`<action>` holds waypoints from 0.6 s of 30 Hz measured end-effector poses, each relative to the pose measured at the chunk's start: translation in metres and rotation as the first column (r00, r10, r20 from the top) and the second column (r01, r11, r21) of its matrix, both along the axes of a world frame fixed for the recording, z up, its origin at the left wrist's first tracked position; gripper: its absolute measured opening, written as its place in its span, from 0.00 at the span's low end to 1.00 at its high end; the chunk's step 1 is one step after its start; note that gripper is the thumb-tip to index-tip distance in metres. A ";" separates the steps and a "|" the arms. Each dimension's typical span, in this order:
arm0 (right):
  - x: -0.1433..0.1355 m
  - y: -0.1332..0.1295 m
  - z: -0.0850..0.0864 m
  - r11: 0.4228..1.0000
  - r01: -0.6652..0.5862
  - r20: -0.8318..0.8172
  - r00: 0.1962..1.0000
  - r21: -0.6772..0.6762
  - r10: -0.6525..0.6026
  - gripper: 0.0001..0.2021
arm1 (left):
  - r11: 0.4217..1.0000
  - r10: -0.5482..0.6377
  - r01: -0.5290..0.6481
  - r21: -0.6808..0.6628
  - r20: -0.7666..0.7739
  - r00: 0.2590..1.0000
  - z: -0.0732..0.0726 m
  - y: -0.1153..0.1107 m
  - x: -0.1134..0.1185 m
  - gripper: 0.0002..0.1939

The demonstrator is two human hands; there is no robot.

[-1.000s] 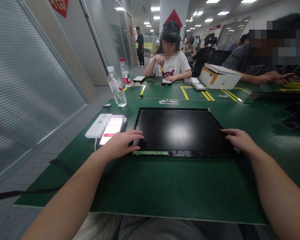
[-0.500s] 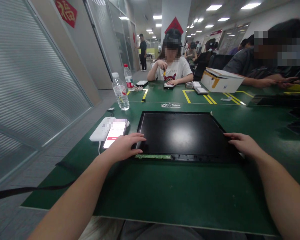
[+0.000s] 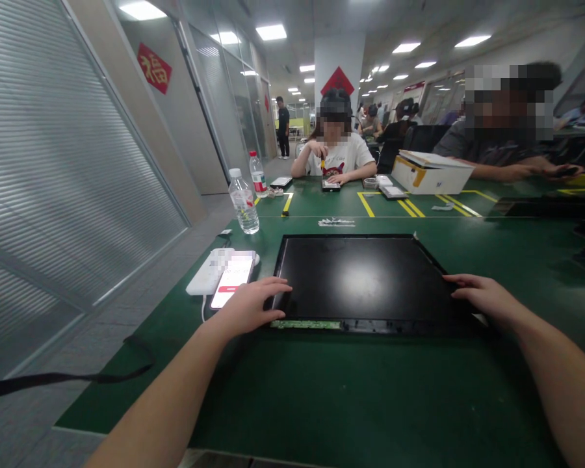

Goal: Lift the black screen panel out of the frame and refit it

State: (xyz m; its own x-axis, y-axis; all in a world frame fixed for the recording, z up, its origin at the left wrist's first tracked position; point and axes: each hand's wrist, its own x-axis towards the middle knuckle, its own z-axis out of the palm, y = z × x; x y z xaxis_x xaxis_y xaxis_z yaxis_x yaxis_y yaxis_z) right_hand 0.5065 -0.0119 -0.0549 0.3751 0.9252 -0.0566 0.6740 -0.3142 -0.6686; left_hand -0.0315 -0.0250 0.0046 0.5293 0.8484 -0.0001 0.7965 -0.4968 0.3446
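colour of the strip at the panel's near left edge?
The strip is green; head view.

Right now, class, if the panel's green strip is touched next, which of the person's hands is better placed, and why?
The left hand, probably: its thumb is close to the left end of the green strip. The right hand is at the opposite side of the black panel.

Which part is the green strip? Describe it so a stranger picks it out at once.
On the green table, find the black panel lying between the person's left hand and right hand. The green strip runs along its near edge, at the end beside the left hand. Its lighter, mottled green sets it apart from the darker table and the black rim continuing to its right.
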 end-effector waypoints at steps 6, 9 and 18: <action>-0.008 -0.003 0.009 0.999 0.052 -0.171 0.984 -0.018 -0.054 0.21 | 1.000 0.014 -0.013 -0.018 0.019 1.000 0.001 -0.001 0.001 0.28; -0.010 -0.004 0.011 1.000 0.030 -0.155 0.987 -0.003 -0.030 0.21 | 1.000 0.009 -0.009 -0.013 0.025 1.000 0.001 -0.002 0.001 0.29; -0.019 -0.003 0.012 0.999 0.015 -0.024 1.000 0.032 -0.014 0.15 | 0.985 0.100 -0.109 0.132 0.074 0.992 -0.007 -0.001 0.004 0.19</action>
State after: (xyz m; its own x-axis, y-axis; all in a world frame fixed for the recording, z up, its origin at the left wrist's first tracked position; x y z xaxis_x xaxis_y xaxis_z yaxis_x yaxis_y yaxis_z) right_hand 0.4870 -0.0152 -0.0430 0.3875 0.9212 -0.0359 0.6530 -0.3017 -0.6946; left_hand -0.0271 -0.0259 -0.0026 0.4328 0.8888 0.1507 0.8238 -0.4579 0.3343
